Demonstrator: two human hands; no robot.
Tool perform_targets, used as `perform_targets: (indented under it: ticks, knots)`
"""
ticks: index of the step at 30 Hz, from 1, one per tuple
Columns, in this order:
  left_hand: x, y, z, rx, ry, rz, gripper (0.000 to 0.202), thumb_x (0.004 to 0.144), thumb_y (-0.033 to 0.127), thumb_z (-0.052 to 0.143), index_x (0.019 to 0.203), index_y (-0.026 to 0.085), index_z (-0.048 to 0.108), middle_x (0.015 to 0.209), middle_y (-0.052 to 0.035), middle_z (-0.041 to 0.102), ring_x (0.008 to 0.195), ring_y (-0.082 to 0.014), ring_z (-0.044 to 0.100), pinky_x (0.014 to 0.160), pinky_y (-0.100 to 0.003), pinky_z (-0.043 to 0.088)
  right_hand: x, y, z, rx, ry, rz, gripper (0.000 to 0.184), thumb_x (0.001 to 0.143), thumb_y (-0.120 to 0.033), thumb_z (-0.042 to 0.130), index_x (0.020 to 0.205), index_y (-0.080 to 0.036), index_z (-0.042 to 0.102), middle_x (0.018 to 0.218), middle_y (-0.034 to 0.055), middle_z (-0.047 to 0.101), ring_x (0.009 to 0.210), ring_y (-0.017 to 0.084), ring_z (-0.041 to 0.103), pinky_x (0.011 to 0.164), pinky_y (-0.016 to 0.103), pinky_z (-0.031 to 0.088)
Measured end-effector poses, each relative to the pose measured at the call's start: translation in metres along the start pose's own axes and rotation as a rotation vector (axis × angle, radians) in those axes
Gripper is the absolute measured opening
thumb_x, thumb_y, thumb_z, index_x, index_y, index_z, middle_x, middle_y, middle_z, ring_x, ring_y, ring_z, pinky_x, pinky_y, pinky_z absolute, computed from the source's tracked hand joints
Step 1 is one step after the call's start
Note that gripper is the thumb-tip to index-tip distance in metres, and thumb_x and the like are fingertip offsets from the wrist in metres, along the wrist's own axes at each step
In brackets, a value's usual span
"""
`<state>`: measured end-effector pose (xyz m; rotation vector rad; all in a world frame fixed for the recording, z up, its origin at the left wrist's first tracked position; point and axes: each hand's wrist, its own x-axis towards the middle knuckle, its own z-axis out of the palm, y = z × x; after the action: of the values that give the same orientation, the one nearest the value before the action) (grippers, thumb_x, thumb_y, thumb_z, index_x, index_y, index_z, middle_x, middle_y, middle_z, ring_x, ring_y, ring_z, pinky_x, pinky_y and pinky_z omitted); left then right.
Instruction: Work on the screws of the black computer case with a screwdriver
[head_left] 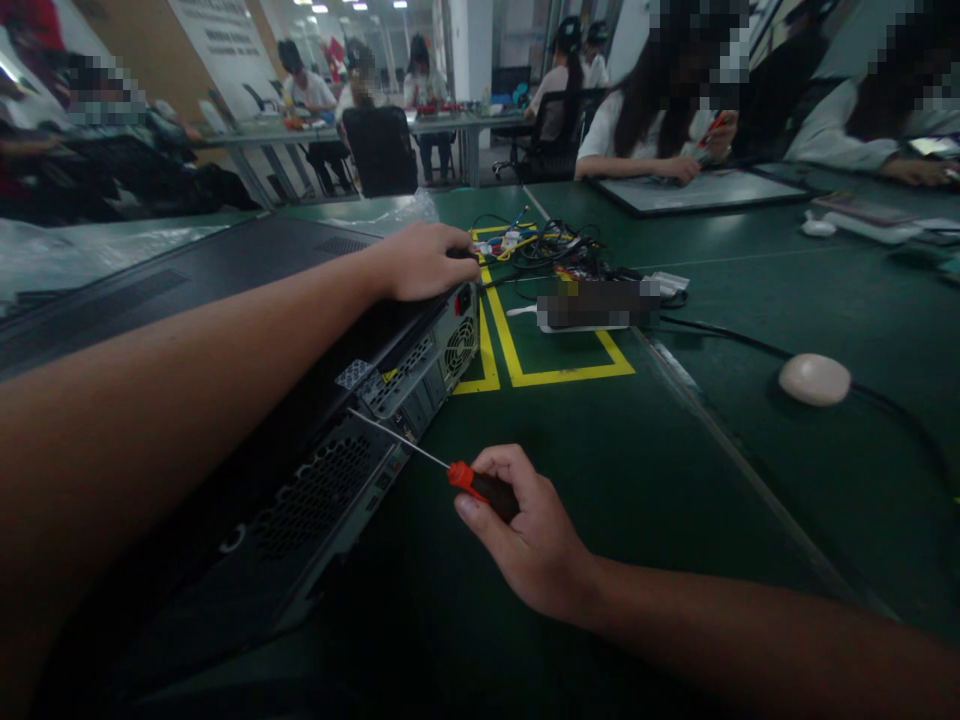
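Observation:
A black desktop computer case (pixel 277 262) lies on its side at the left, its metal rear panel with vents and a fan grille (pixel 459 343) facing right. Across its top reaches my left hand (pixel 429 262), closed over the rear corner with the fingertips partly hidden. My right hand (pixel 534 535) is wrapped around the handle of a red and black screwdriver (pixel 487 488). The thin shaft points up and left, its tip at the rear panel beside a small perforated metal tab (pixel 354 374). Whether the tip sits in a screw cannot be made out.
Bundled cables (pixel 559 245) and a power strip (pixel 585 328) lie beyond the case, near yellow tape (pixel 574 377) on the green table (pixel 720 480). A pale computer mouse (pixel 814 380) sits at the right. Across the table, a person works over a flat panel (pixel 705 192).

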<state>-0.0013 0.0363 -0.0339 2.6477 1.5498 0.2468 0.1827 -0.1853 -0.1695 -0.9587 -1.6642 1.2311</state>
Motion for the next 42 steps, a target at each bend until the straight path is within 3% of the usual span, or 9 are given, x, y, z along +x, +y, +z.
perform_targets:
  ticks: [27,42]
  knots:
    - [0.0021,-0.0035,0.0004,0.032,-0.008,0.014,0.055,0.09,0.052,0.048,0.126,0.021,0.076,0.119,-0.0102,0.075,0.111,-0.0313,0.065,0.096,-0.039,0.047,-0.0019,0.0012,-0.0003,-0.008,-0.003,-0.03,0.01,0.096,-0.024,0.064,0.104,-0.022,0.058,0.082,-0.0025,0.058,0.068,0.013,0.055,0.065,0.027,0.043]
    - [0.0013,-0.0033,-0.0014,0.013,-0.013,0.009,0.053,0.088,0.052,0.05,0.125,0.023,0.076,0.116,-0.0099,0.075,0.111,-0.0326,0.065,0.096,-0.04,0.047,0.0008,-0.0044,-0.0031,-0.047,-0.017,-0.017,0.011,0.102,-0.027,0.06,0.105,-0.019,0.067,0.085,-0.0002,0.061,0.074,0.014,0.057,0.068,0.028,0.045]
